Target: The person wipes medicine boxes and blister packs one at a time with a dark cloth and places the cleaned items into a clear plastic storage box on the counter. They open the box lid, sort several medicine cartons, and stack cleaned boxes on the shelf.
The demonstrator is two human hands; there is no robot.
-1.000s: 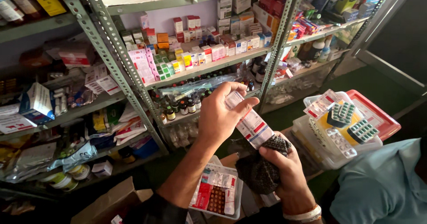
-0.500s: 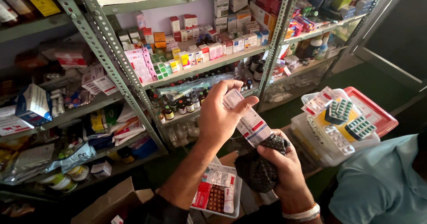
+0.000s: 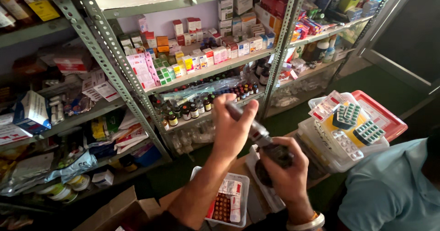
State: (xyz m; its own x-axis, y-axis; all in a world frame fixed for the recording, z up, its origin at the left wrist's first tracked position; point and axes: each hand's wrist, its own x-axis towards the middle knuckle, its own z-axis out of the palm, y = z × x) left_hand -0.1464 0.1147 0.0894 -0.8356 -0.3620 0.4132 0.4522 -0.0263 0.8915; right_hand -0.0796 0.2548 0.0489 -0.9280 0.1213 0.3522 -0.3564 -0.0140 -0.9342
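The left hand (image 3: 231,130) closes around one end of a blurred medicine box (image 3: 250,128) while the right hand (image 3: 286,173) clutches a dark bag (image 3: 275,155) beneath it, seemingly mid-packing, which calls for sliding the box into the bag's mouth.

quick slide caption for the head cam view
Left hand and right hand grip a small box and dark bundle before metal shelves of medicine boxes and bottles.

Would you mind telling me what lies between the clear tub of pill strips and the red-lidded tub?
In the head view, both hands holding a medicine strip lie between the clear tub and red-lidded tub.
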